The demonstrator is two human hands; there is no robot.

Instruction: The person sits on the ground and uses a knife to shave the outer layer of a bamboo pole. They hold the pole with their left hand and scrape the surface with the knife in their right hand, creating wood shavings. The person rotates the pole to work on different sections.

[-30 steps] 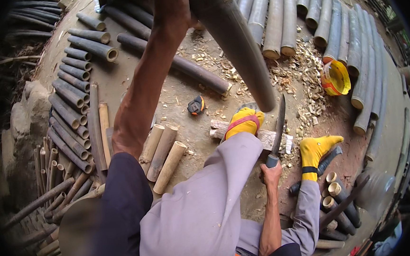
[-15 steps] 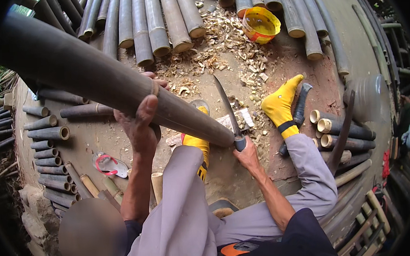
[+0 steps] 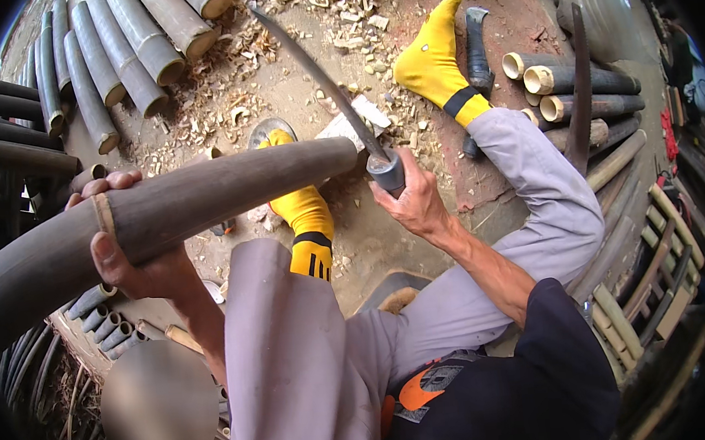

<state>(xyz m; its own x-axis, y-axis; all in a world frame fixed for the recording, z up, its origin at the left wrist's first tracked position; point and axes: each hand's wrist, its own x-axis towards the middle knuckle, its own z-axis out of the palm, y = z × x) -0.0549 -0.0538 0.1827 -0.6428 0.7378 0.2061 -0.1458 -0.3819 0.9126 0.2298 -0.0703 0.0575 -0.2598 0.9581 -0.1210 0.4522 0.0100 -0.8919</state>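
A thick dark bamboo pole (image 3: 228, 194) lies across the left half of the view, its end above my left foot. My left hand (image 3: 148, 271) grips it near a pale node ring, thumb on the near side and fingertips showing over the far side. In my right hand (image 3: 418, 203) is a long curved knife (image 3: 322, 79), held by its grey handle, with the blade slanting away to the upper left. The pole's right end is close to the knife's handle; I cannot tell whether they touch. A pale wood block (image 3: 354, 122) lies behind the blade.
Pale wood chips (image 3: 234, 110) litter the ground. Cut bamboo poles (image 3: 124, 52) lie at the upper left, with shorter bamboo pieces (image 3: 580, 79) at the right. A dark-handled tool (image 3: 478, 56) is beside my yellow-socked right foot (image 3: 431, 55). Another dark curved blade (image 3: 579, 90) stands upright.
The pole has swung from a steep slant to nearly level, its far end now at the lower left. The view has shifted; the yellow bucket is out of sight. Both hands keep their holds.
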